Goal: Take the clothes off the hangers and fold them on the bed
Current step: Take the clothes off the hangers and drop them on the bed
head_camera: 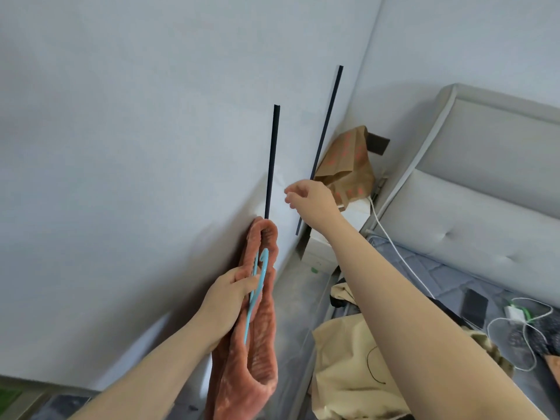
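Observation:
A fuzzy salmon-pink garment hangs on a light blue plastic hanger close to the white wall. My left hand grips the hanger together with the garment's fabric near the neck. My right hand is raised higher up, near two dark rails on the wall, fingers loosely curled and holding nothing. A cream-coloured garment lies on the bed at the lower right, partly hidden by my right forearm.
Two dark vertical rails run down the wall. A brown paper bag stands on a white box in the corner by the grey padded headboard. A phone, a charger and white cables lie on the bed.

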Available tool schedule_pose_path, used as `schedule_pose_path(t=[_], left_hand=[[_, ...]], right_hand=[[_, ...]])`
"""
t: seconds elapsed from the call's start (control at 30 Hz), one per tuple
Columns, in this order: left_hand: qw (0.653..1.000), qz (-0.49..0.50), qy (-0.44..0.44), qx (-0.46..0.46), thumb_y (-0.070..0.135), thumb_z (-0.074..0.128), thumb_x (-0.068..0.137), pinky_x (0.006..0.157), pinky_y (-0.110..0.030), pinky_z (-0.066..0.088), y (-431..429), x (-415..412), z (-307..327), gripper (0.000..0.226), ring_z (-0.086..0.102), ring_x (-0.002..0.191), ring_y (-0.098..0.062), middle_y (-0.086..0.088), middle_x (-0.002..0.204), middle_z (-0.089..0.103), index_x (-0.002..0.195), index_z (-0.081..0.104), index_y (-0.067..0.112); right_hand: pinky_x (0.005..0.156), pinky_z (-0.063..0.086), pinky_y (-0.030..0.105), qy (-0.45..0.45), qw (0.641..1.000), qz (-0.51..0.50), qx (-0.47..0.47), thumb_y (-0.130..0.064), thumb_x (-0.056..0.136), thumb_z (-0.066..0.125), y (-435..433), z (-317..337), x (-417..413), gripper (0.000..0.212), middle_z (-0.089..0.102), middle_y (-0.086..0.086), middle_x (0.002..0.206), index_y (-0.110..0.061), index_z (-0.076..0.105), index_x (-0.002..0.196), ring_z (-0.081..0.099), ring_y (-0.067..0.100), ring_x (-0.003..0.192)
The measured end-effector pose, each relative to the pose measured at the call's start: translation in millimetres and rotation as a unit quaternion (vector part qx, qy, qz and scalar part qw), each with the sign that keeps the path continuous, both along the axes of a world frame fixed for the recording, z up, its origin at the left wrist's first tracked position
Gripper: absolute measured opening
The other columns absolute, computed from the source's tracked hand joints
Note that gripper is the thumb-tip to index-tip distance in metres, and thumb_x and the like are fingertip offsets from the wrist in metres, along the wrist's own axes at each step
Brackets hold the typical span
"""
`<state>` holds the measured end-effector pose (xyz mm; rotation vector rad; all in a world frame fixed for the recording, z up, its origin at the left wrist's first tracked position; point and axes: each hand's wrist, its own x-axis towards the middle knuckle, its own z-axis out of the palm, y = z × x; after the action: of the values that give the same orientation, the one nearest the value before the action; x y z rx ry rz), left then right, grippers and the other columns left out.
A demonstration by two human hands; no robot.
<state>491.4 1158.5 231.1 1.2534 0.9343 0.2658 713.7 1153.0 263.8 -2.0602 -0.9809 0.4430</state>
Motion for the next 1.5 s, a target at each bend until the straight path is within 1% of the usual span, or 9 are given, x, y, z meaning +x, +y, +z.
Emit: schedule_pose_path(t=[0.23,0.37,0.43,0.53,0.63,0.77,1.0,1.33,1.5], left_hand=[[1.0,0.007,0.01,0.008,0.015,0.055,0.095,0.093,-0.044,0.05,7.8,10.5,7.7,0.019,0.062,0.101,-0.043,-0.027,0.107,0.066,0.101,0.067,0.002],[1.0,0.001,-0.013,-0.023,0.011,0.051,0.096,0.063,-0.018,0.053,8.8,13.1,9.7,0.016,0.059,0.079,-0.024,-0.02,0.096,0.062,0.086,0.064,0.013],[0.999,0.001,-0.016,-0.034,0.009,0.051,0.096,0.055,-0.014,0.05,8.5,14.3,8.7,0.018,0.054,0.073,-0.019,-0.015,0.091,0.057,0.083,0.062,0.015],[1.0,0.004,-0.009,-0.026,0.011,0.051,0.096,0.058,-0.014,0.051,8.9,15.9,6.8,0.018,0.059,0.073,-0.018,-0.011,0.089,0.062,0.085,0.064,0.017],[1.0,0.004,0.012,0.004,0.017,0.053,0.097,0.079,-0.025,0.056,12.3,14.9,4.3,0.014,0.069,0.09,-0.019,-0.006,0.1,0.071,0.097,0.067,0.019],[0.999,-0.009,0.035,0.039,0.022,0.053,0.097,0.099,-0.047,0.048,17.7,12.5,4.9,0.02,0.065,0.106,-0.026,-0.008,0.112,0.07,0.113,0.065,0.017],[0.998,-0.014,0.04,0.045,0.021,0.053,0.096,0.099,-0.051,0.048,22.9,22.0,10.6,0.025,0.064,0.106,-0.031,-0.014,0.111,0.069,0.116,0.064,0.009],[0.999,-0.008,0.018,0.034,0.017,0.049,0.098,0.1,-0.051,0.046,29.0,59.4,25.0,0.031,0.061,0.111,-0.036,-0.02,0.118,0.065,0.123,0.059,0.002],[1.0,-0.006,0.009,0.014,0.027,0.048,0.099,0.096,-0.047,0.051,30.3,86.1,35.0,0.022,0.065,0.101,-0.033,-0.016,0.109,0.068,0.109,0.063,0.014]], right_hand=[[0.076,0.046,0.021,0.031,0.998,-0.004,0.06,-0.018,0.095,0.053,38.4,4.7,11.4,0.03,0.061,-0.001,0.117,-0.013,0.057,0.125,0.056,0.011,0.099],[0.064,0.041,0.005,0.052,0.995,0.029,0.081,-0.015,0.093,0.054,46.1,7.4,11.2,0.031,0.061,-0.006,0.115,-0.015,0.057,0.124,0.06,0.004,0.093],[0.064,0.041,0.003,0.068,0.993,0.033,0.087,-0.012,0.092,0.054,48.2,6.8,10.7,0.03,0.062,-0.006,0.112,-0.015,0.058,0.121,0.059,0.004,0.091],[0.067,0.04,0.003,0.076,0.993,0.045,0.084,-0.01,0.092,0.053,48.5,4.6,11.5,0.03,0.06,-0.005,0.108,-0.014,0.057,0.122,0.058,0.01,0.096],[0.063,0.037,-0.002,0.055,0.994,0.055,0.074,-0.013,0.092,0.053,47.0,3.1,14.5,0.032,0.059,-0.006,0.107,-0.014,0.055,0.124,0.057,0.01,0.098],[0.065,0.039,0.001,0.038,0.995,0.047,0.074,-0.016,0.092,0.055,40.3,0.3,18.1,0.031,0.06,-0.005,0.108,-0.014,0.055,0.123,0.057,0.01,0.098],[0.064,0.038,0.001,0.0,0.997,0.028,0.07,-0.022,0.093,0.058,14.0,-0.5,27.2,0.018,0.056,-0.017,0.091,-0.02,0.055,0.11,0.053,-0.005,0.085],[0.074,0.052,0.028,-0.003,0.997,-0.021,0.08,-0.032,0.086,0.069,-36.1,-3.1,49.9,0.025,0.062,0.002,0.094,-0.016,0.055,0.099,0.059,0.016,0.086],[0.056,0.041,0.011,-0.038,0.992,-0.061,0.104,-0.04,0.079,0.076,-45.6,-10.8,60.1,0.034,0.051,-0.009,0.072,-0.025,0.046,0.079,0.049,-0.003,0.064]])
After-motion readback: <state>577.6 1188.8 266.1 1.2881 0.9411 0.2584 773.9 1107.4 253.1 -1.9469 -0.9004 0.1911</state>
